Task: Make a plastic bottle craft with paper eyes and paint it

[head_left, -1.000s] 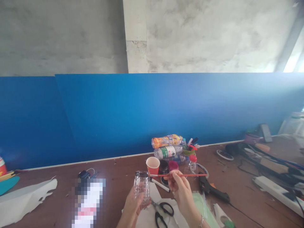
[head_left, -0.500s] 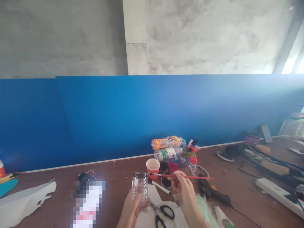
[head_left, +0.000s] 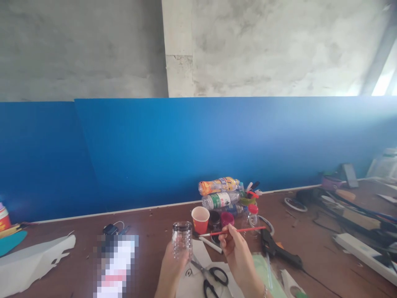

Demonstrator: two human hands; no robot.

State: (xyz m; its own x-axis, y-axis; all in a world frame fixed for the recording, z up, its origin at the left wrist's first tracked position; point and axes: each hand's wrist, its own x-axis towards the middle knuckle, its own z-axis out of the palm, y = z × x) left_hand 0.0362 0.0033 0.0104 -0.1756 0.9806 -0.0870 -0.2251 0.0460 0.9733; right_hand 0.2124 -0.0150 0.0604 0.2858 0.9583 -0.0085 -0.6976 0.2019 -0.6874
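My left hand [head_left: 176, 261] is wrapped round a cut piece of clear plastic bottle [head_left: 182, 240], held up with a dark band along its top rim. Between the fingertips of my right hand [head_left: 237, 248] is a red paintbrush [head_left: 242, 230], lying nearly level with its bristle end toward the left. That brush tip is apart from the bottle piece, in front of a red paper cup [head_left: 200, 220]. Below the hands, black-handled scissors [head_left: 214, 275] rest on white paper [head_left: 198, 285]. A white marker [head_left: 211, 245] lies between the two hands, beside dark paint jars [head_left: 214, 219].
Plastic bottles [head_left: 221, 200] lie stacked against the blue partition [head_left: 186, 149]. A red-capped bottle [head_left: 252, 215] and a black glue gun [head_left: 281, 250] are to the right, with a white power strip [head_left: 366, 254] beyond. White cut sheet [head_left: 34, 260] lies far left.
The bottle piece has turned slightly in my left hand and moved up a little. My right hand has shifted slightly left and the brush with it, its tip now lower.
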